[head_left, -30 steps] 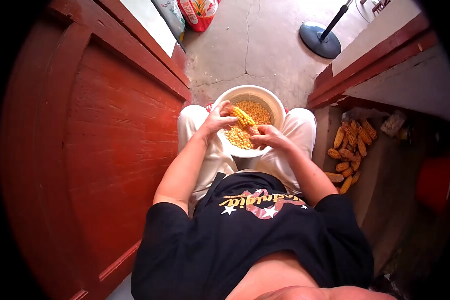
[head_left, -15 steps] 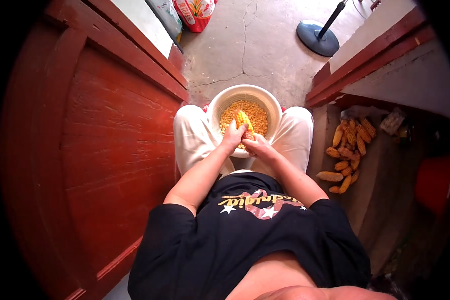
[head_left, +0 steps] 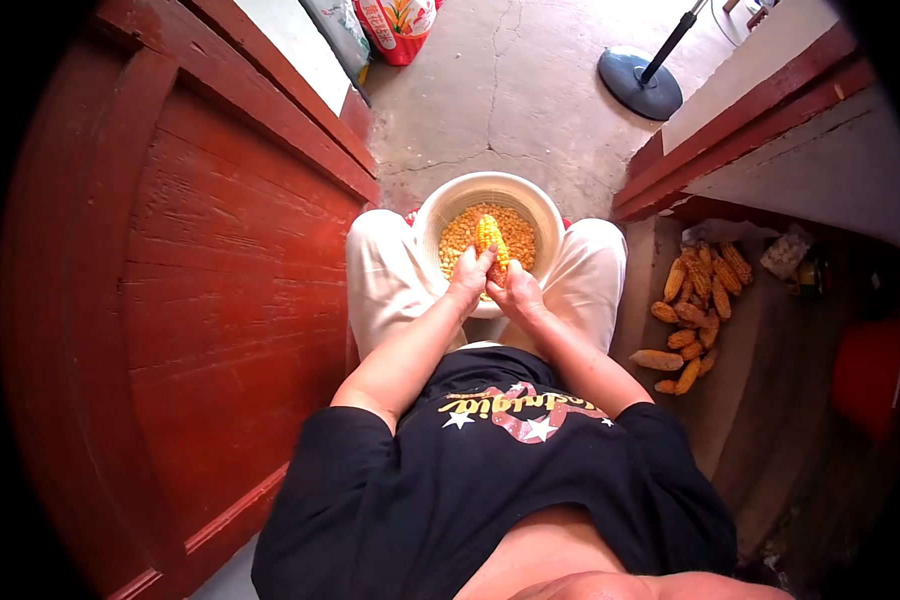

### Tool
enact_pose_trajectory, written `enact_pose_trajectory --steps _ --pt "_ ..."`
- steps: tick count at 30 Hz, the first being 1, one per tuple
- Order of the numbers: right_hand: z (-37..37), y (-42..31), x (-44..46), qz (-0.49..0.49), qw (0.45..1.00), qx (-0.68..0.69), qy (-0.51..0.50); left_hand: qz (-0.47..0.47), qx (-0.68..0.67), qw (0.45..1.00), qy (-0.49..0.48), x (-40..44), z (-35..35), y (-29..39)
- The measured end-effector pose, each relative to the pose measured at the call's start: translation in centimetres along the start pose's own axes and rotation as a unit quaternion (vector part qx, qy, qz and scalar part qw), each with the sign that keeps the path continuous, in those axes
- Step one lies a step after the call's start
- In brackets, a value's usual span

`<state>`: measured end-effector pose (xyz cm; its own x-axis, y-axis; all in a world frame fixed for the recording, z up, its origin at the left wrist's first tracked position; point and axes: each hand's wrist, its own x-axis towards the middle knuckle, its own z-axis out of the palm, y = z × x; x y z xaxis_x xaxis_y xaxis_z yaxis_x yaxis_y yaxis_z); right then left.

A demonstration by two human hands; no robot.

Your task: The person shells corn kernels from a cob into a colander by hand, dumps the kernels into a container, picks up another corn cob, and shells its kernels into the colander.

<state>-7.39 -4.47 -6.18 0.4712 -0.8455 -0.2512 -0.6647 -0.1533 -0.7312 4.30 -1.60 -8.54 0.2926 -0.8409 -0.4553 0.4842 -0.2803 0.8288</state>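
A yellow corn cob (head_left: pixel 489 234) points away from me over a white bucket (head_left: pixel 552 215). My left hand (head_left: pixel 468 273) is closed around its side, with the thumb on the kernels. Lower down, my right hand (head_left: pixel 517 291) grips the near end, where a reddish stretch of cob seems to show. Loose corn kernels (head_left: pixel 458 235) cover the bottom of the bucket, which stands between my knees. The fingers are partly hidden beneath the cob.
Several more corn cobs (head_left: pixel 708 285) lie in a pile at my right. Close on my left is a red wooden door (head_left: pixel 210 300). A round black stand base (head_left: pixel 640 85) and a red-and-white bag (head_left: pixel 398 30) are on the floor ahead. A red container (head_left: pixel 867 375) is far right.
The corn cob has turned slightly, and its tip now shows more plainly. My right hand has shifted up a little along it, while my left hand stays nearly in place.
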Motion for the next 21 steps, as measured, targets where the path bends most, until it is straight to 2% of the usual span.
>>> enact_pose_trajectory --steps 5,7,10,12,13,15,16,21 --pt "0.4 1.3 0.4 -0.004 0.999 0.035 -0.026 -0.036 -0.089 0.995 -0.039 -0.7 -0.4 0.7" --pt "0.6 1.4 0.8 -0.001 0.997 0.074 -0.016 -0.042 -0.083 0.995 -0.032 -0.6 -0.5 0.6" --pt "0.8 1.0 0.9 0.005 1.000 0.003 -0.010 -0.016 -0.087 0.996 -0.024 -0.3 -0.6 -0.3" --pt "0.6 0.6 0.7 0.010 1.000 -0.021 -0.007 -0.065 -0.223 0.972 -0.023 -0.2 -0.5 -0.2" --pt "0.0 -0.1 0.3 0.005 0.999 -0.040 -0.007 -0.064 -0.225 0.972 -0.023 0.0 -0.4 -0.2" --pt "0.0 -0.4 0.0 0.000 0.998 -0.060 -0.008 -0.059 -0.164 0.985 -0.009 0.2 -0.3 -0.4" --pt "0.2 -0.3 0.0 -0.012 0.998 -0.058 -0.006 -0.012 -0.082 0.996 0.030 0.5 -0.3 -1.0" --pt "0.3 0.7 0.5 -0.026 0.999 -0.032 -0.009 -0.019 0.003 1.000 0.000 0.9 -1.4 -1.6"
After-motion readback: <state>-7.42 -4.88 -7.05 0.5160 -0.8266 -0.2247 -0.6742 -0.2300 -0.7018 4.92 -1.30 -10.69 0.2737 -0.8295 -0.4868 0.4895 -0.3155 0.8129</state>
